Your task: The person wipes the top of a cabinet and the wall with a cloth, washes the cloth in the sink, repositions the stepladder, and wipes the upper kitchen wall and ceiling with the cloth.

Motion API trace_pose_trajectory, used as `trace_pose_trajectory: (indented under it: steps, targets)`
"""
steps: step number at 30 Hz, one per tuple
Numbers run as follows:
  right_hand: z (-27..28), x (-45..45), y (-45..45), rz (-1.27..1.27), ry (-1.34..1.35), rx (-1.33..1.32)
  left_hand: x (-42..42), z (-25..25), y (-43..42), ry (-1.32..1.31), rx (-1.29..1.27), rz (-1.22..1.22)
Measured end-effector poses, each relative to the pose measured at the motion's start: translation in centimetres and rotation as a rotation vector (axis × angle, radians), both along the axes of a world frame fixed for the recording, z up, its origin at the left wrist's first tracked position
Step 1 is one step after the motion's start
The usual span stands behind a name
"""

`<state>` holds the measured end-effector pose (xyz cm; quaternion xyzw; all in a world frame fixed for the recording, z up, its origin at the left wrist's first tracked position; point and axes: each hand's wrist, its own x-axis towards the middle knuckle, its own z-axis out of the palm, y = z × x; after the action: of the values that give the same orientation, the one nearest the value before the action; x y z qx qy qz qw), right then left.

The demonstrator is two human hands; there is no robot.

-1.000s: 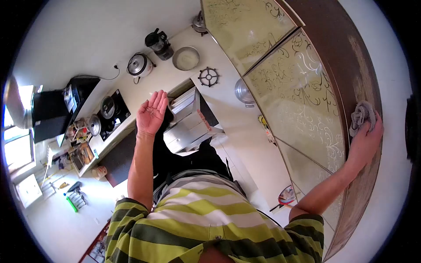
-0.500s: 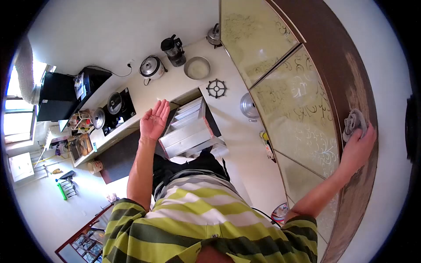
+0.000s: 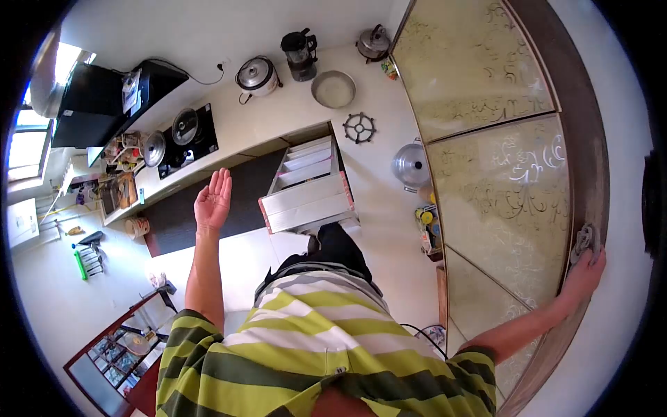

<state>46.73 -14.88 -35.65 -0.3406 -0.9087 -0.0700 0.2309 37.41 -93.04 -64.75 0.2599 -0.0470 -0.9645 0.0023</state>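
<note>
Grey cloth [image 3: 586,238] is lying bunched on the brown top [image 3: 590,142] of the cabinet [image 3: 500,208], at the far right of the head view. The right hand [image 3: 585,272] is closing around it, with the fingers partly hidden in the folds, so I cannot tell how tight the grip is. The left hand [image 3: 212,200] is staying wide open, palm showing and fingers nearly straight, and is holding nothing that I can see.

For good wiping, the right hand should be pressing evenly, keeping a flat part of the cloth under the fingers and following the length of the brown top. Because the arm is reaching far to the side, short strokes would be keeping the body steadier, I think. The left hand is being held out in the air, perhaps for balance.

Compared with the earlier frame, the whole view is turning, so the cloth and right hand are appearing lower in it. The pale worn patch of the brown top is no longer showing so clearly. The left hand is now appearing over the dark mat [image 3: 177,219], well apart from the ladder [image 3: 306,208], which was just beside it. The grip on the cloth is remaining.
</note>
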Motion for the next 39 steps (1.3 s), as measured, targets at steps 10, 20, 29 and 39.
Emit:
trace_pose_trajectory:
  steps: [10, 20, 29, 39]
  targets:
    - [1.7, -0.5, 2.7, -0.016, -0.028, 0.087, -0.9, -5.5, 2.5, -0.068, 0.120, -0.009]
    - [-21.5, -8.6, -28.1, 0.885, 0.301, -0.486, -6.9, -16.8, 7.8, -0.056, 0.216, -0.231]
    - [-57.0, -10.1, -49.8, 1.391, -0.042, -0.496, -8.1, -23.1, 5.0, 0.095, 0.225, -0.337]
    - [-57.8, -9.4, -49.7, 1.320, -0.157, -0.259, -4.9, -26.4, 0.6, 0.261, 0.309, -0.136]
